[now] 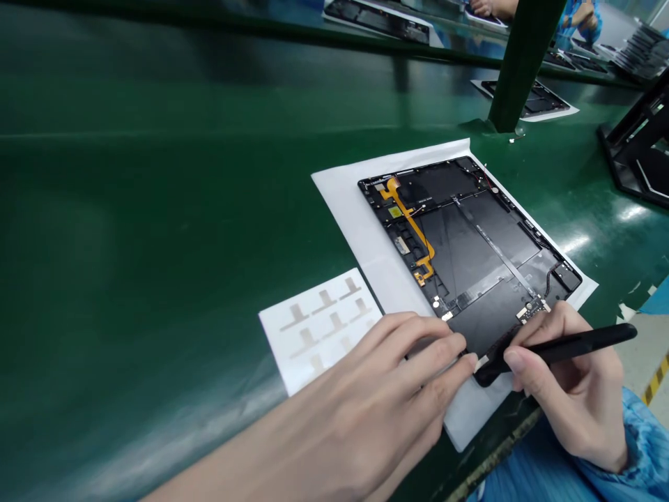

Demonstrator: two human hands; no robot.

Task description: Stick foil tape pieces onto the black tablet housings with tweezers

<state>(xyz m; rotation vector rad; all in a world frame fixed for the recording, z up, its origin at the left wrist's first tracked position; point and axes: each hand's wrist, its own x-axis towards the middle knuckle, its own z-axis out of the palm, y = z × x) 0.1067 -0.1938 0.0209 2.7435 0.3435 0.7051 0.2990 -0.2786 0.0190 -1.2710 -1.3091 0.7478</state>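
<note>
A black tablet housing (470,244) lies open-side up on a white sheet (355,223), with an orange flex cable (412,223) and a grey ribbon cable (496,247) inside. My left hand (387,397) reaches across its near edge, fingers stretched out and fingertips resting there; the thumb is hidden. By those fingertips sits a small pale strip (481,362) on the housing's near corner. My right hand (569,383) is closed around a black spudger (580,343), whose broad tip is down at that corner beside the strip. Partly beneath my left hand is a white sticker sheet (308,328) with several grey T-shaped pieces.
A green post (525,66) rises from the green bench (157,230). Behind it lies another housing (546,101) on white paper. A black stand (640,139) is at the right. Another person's hands (580,14) show at the far top, beyond a raised ledge.
</note>
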